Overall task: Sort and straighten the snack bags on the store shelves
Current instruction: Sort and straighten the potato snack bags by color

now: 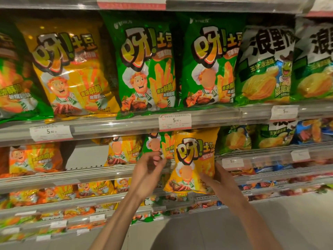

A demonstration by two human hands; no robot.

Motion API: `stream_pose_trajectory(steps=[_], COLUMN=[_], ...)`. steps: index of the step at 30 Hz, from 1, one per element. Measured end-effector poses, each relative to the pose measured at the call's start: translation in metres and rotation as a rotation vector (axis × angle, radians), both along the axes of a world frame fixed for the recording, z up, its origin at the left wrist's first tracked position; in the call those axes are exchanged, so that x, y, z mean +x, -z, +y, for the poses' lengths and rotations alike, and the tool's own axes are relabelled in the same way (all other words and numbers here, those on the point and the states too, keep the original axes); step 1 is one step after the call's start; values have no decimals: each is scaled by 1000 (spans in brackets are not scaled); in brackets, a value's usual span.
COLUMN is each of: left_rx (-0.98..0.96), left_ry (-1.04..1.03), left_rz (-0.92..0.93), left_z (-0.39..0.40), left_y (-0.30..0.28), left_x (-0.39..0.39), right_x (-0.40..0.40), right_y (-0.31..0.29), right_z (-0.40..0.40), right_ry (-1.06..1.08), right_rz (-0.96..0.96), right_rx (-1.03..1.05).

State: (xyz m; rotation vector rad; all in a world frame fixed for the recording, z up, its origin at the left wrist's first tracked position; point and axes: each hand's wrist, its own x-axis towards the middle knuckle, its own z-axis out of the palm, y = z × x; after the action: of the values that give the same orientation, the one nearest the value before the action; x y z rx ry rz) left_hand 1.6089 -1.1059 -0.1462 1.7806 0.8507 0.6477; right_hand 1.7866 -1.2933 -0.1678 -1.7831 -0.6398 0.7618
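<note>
A yellow snack bag (193, 159) hangs upright in front of the second shelf, held by my right hand (219, 179), whose thumb lies across its lower front and fingers reach behind its right edge. My left hand (148, 170) is just left of it with fingers loosely curled, its fingertips at the lower edge of a green snack bag (160, 145) standing on that shelf. Another yellow bag (122, 150) stands to the left of the green one.
The upper shelf (126, 123) carries a row of large yellow, green and grey-green bags above price tags. An orange bag (36, 159) stands at the left of the second shelf, with a bare gap beside it. Lower shelves hold several small bags. Grey floor lies below.
</note>
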Motion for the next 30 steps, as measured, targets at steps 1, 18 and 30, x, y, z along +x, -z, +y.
stream_pose_trajectory(steps=[1,18,30], left_rx=[-27,-270,-233], left_ry=[68,196,10], left_rz=[9,-58,-66], left_z=[-6,44,132], left_y=[-1,-16,-23], left_x=[-1,-83,-188], right_x=[-1,-89,-187], right_y=[1,-29,-29], right_z=[-1,58,174], right_ry=[-9,-105,-186], right_rz=[21,54,71], right_rx=[-2,-83,-20])
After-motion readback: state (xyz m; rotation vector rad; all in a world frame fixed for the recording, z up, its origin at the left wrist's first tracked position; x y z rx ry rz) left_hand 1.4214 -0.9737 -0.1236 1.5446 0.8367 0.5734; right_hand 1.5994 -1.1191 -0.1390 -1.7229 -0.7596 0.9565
